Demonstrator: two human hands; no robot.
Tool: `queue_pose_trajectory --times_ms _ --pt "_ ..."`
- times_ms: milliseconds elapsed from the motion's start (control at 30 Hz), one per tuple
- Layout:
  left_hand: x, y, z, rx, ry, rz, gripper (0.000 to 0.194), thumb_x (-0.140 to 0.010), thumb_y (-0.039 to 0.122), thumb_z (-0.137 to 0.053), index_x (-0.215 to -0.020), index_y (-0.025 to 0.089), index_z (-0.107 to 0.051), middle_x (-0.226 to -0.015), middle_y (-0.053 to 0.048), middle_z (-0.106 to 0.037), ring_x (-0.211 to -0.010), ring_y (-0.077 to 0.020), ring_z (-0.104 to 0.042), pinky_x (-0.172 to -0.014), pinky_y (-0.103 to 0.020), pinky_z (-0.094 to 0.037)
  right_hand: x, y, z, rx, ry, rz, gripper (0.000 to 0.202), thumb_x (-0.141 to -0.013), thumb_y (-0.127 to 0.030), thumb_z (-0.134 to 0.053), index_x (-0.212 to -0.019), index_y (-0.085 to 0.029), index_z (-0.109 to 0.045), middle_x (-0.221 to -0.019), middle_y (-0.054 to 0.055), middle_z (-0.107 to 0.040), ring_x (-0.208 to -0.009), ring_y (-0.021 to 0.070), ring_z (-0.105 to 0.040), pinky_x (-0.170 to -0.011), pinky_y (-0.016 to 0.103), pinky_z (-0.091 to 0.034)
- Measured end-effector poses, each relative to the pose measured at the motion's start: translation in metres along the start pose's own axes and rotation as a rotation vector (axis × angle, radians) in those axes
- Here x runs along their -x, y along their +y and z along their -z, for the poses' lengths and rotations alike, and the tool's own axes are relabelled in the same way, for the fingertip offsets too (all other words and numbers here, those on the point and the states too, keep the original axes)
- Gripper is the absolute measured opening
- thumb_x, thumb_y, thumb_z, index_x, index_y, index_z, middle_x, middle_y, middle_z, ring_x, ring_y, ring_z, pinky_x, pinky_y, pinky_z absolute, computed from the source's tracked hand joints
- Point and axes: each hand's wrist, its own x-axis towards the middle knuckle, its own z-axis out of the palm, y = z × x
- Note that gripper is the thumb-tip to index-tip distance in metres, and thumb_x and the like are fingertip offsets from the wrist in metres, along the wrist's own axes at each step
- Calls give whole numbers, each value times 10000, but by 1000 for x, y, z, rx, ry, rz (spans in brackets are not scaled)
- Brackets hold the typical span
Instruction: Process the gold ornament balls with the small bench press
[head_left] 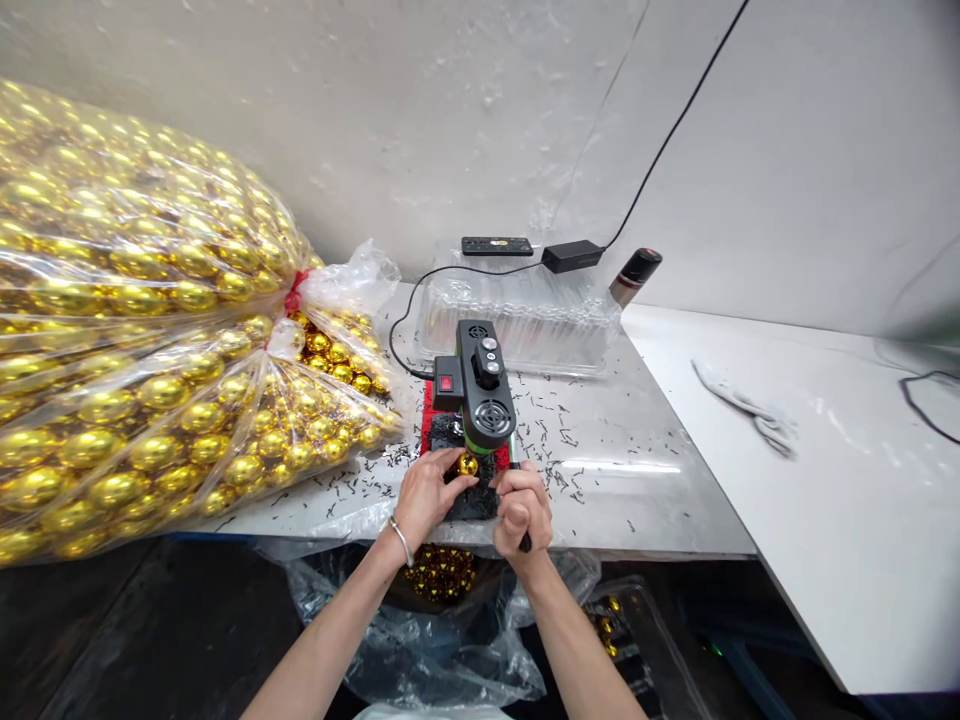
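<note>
My left hand point(429, 488) pinches a small shiny gold ball point(468, 464) between thumb and fingers, just below the near end of a black device point(486, 385) with round vents and a red switch. Closed around a slim black handle point(526, 542), my right hand point(523, 508) is just to the right of the ball. What the handle belongs to is mostly hidden by my fingers. Under the device lies a black pad point(469, 505) with red edges.
Large clear bags of gold balls point(157, 400) fill the left. Behind the device are a clear plastic tray point(525, 325), a power adapter point(572, 256) and a bottle point(635, 275). Black scraps point(559, 430) litter the table. Below its edge, a plastic-lined container holds gold balls point(441, 573).
</note>
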Motion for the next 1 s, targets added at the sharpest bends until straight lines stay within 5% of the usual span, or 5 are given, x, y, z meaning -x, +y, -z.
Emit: queue_pose_trajectory --times_ms 233,500,567,767,1000 --pt "-1 -1 0 76 18 17 175 -610 247 -799 -766 252 -722 -918 -64 -711 -991 -302 -599 -975 -378 -396 3 0 1 36 -83 39 286 -942 -219 -304 -697 -206 -451 -722 4 -519 -666 135 -584 -718 369 -490" --pt "13 -5 8 93 99 37 328 -614 339 -795 -923 239 -746 -924 -61 -719 -858 -247 -610 -852 -323 -441 -58 -35 9 1 8 -150 318 -904 -143 -368 -596 -205 -423 -613 0 -493 -603 122 -518 -549 274 -394" --pt "31 -9 16 168 65 114 372 -623 379 -788 -962 234 -742 -863 -36 -717 -780 -217 -602 -774 -293 -449 -67 -41 11 4 -25 -169 320 -904 -144 -366 -596 -208 -425 -604 0 -489 -612 129 -522 -561 282 -397" --pt "96 -53 6 416 -408 488 359 -660 492 -749 -749 145 -733 -627 -11 -645 -569 -126 -533 -539 -221 -373 -58 -43 7 12 8 -157 312 -900 -129 -369 -603 -210 -422 -592 -3 -482 -630 138 -523 -561 287 -389" --pt "117 -85 -22 719 -182 896 420 -616 562 -761 -718 168 -657 -714 -39 -678 -516 -104 -551 -477 -206 -446 -54 -40 7 5 1 -124 304 -895 -95 -366 -617 -203 -421 -605 -8 -476 -633 122 -514 -561 271 -389"
